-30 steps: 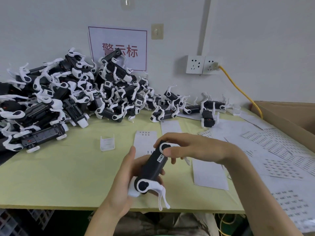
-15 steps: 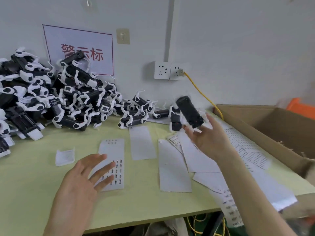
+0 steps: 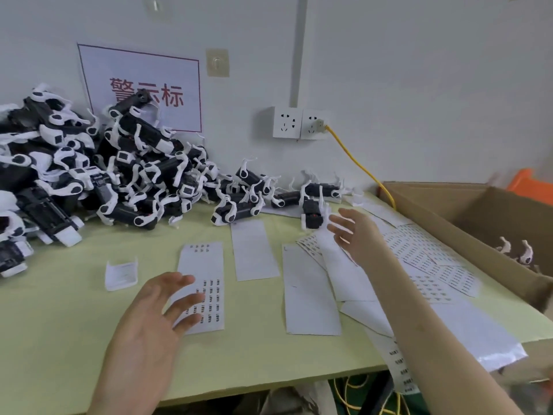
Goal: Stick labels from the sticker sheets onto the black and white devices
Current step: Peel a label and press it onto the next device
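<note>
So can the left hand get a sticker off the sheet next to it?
Probably yes. The left hand is open and empty, it hovers partly over the sheet, and nothing lies on the sheet to block it.

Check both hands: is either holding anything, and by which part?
Nothing is held. The left hand is open, fingers spread over a sticker sheet; the right hand is open too, empty, near a device.
</note>
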